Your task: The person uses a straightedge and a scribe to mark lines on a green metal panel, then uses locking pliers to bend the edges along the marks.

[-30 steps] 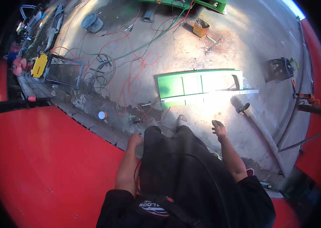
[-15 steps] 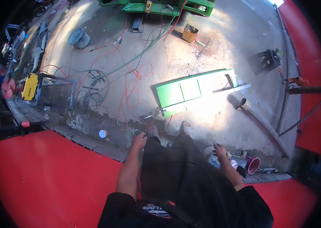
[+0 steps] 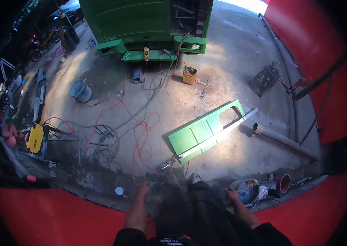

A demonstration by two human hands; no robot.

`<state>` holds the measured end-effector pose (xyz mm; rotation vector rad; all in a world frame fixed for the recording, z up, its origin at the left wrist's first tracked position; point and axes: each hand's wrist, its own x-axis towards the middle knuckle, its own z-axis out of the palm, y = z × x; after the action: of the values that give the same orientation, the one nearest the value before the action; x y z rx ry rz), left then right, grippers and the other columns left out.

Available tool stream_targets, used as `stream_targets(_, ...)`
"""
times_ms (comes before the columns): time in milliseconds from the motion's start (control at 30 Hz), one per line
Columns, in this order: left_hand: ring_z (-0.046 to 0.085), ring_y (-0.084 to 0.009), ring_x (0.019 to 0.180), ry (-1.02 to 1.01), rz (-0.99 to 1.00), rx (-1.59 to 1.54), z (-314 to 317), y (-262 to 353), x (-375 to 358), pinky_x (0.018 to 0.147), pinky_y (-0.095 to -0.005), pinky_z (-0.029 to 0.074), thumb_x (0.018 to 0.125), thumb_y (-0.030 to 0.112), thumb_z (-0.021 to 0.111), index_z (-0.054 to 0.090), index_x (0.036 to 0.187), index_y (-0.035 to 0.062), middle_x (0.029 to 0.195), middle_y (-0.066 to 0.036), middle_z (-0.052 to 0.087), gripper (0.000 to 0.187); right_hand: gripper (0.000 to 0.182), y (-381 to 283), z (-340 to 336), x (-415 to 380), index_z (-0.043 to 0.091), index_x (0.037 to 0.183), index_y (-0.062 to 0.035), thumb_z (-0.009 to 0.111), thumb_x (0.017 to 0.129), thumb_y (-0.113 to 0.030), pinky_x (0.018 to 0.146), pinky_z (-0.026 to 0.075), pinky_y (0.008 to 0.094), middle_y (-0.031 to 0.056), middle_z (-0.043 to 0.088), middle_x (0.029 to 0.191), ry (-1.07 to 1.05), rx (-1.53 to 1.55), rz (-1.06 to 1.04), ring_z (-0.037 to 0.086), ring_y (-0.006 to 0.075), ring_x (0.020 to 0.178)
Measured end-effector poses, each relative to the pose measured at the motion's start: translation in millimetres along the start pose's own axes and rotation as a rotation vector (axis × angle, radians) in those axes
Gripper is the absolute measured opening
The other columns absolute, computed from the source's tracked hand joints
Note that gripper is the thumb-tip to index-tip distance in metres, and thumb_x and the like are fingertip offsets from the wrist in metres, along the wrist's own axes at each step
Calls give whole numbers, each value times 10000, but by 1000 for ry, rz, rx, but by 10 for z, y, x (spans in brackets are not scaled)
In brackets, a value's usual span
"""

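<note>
Floor: grey concrete (image 3: 206,169), stained, sunlit in the middle, darker rough strip near the feet.
Room: green vehicle body (image 3: 132,20) ahead, red wall (image 3: 304,61) on the right; red and green hoses (image 3: 143,123) loop across the floor.
Panel: green panel (image 3: 200,134), long, flat, shallow ribs, rounded cutout at far end; a straight shiny bar (image 3: 239,121) lies along its near edge.
Pipe: grey tube (image 3: 286,142), open end toward panel.
Buckets: round bucket (image 3: 258,189), mixed contents; maroon bucket (image 3: 283,183) tipped, mouth showing.
Left hand (image 3: 142,189): low, lid-topped tub (image 3: 119,191) to its left; can't tell if fingers are spread or pinching.
Right hand (image 3: 231,194): just beside the round bucket, contact unclear; fingers look bent, can't tell if they pinch anything.
Panel vs hands: on floor ahead, between them, apart from both.
</note>
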<state>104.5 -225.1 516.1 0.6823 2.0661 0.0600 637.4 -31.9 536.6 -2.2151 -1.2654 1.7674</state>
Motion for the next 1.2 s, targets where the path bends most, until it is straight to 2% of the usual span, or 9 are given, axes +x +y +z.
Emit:
stream_targets(167,617,-354,1182,98,126,-10,144,447,-5,1029,-422,468,878,300,604,676,1249,100,1275,-179,652,427,538,11,39,33,610,1256,9,703,920,-400,615,513,350,86,655,965,13,-16,36,611,184,770)
stream_targets(300,587,-342,1230,14,178,45,261,687,-138,1064,-421,448,890,302,580,656,1281,111,1306,-179,632,442,556,508,62,603,583,1284,9,703,921,-395,595,511,347,100,653,978,1,-84,-125,611,190,757)
stream_targets(433,589,-351,1225,-69,149,186,307,730,-243,1069,-425,443,890,300,572,652,1288,105,1312,-178,628,451,549,352,23,461,571,1290,9,695,929,-385,566,498,335,88,645,947,-5,57,-83,603,185,717)
stream_targets(600,590,-361,1220,-43,112,151,378,720,-141,1060,-441,446,895,304,564,651,1284,95,1309,-184,628,451,434,882,-126,974,602,1199,-6,676,952,-354,498,450,320,49,578,807,2,116,-49,560,159,616)
stream_targets(733,617,-379,1166,125,214,100,379,925,-153,1007,-438,475,882,290,586,665,1228,24,1243,-224,652,443,363,617,-350,792,622,1130,-28,673,955,-342,472,432,325,46,563,779,-45,170,28,533,154,571)
stream_targets(833,614,-380,1171,107,234,75,374,1132,-99,1018,-438,470,888,302,574,664,1238,42,1251,-220,649,445,311,679,-492,971,631,1072,-49,667,959,-337,461,426,336,46,559,755,-66,217,49,516,158,543)
stream_targets(900,614,-375,1174,105,230,65,310,1366,-225,1025,-434,467,887,296,577,663,1244,51,1255,-215,649,441,557,722,-570,1161,639,1218,60,716,904,-394,648,542,345,136,711,972,-68,160,76,666,191,790)
stream_targets(1000,616,-365,1177,107,208,57,238,1540,-426,1036,-425,463,885,275,587,663,1251,66,1256,-206,652,428,578,1106,-566,1853,626,1236,53,700,911,-420,594,524,333,113,694,867,-41,89,-165,638,182,696)
stream_targets(1200,591,-366,1212,146,103,-22,302,1072,-145,1056,-438,450,904,273,580,663,1243,65,1279,-190,641,407,627,14,-684,1078,633,1224,67,706,892,-459,580,520,333,122,701,827,-58,113,-108,629,186,633)
